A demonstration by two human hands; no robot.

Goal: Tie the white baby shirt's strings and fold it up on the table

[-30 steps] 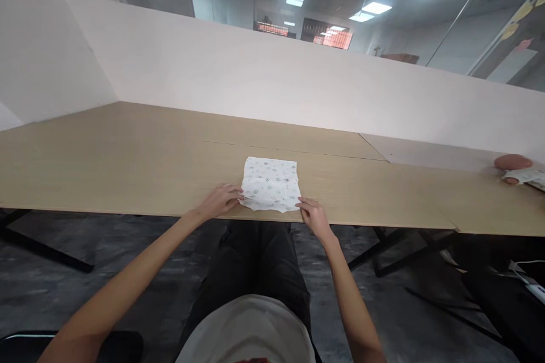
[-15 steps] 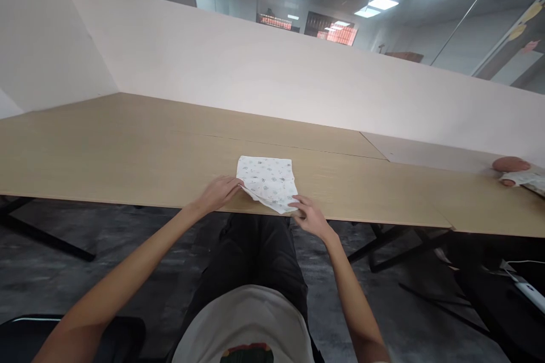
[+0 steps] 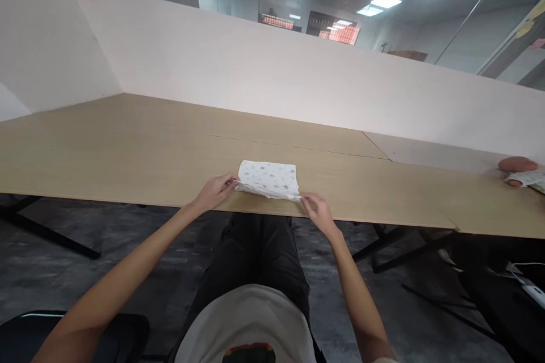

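Note:
A white cloth with a small dark print lies near the front edge of the table, its near edge lifted and gathered in a fold. My left hand pinches the near left corner between thumb and fingers. At the opposite end of that same edge, my right hand grips the near right corner. The edge is drawn out between both hands, just above the tabletop. Its far part rests flat on the wood.
The light wood table runs along a white wall below a window. A reddish-brown round object and white material sit at the far right. A black chair stands at lower left, and dark equipment lies below the table at right.
The near edge of the cloth has been lifted and moved away from me, so the cloth looks shorter front to back. My right hand has shifted slightly right, now pinching the corner.

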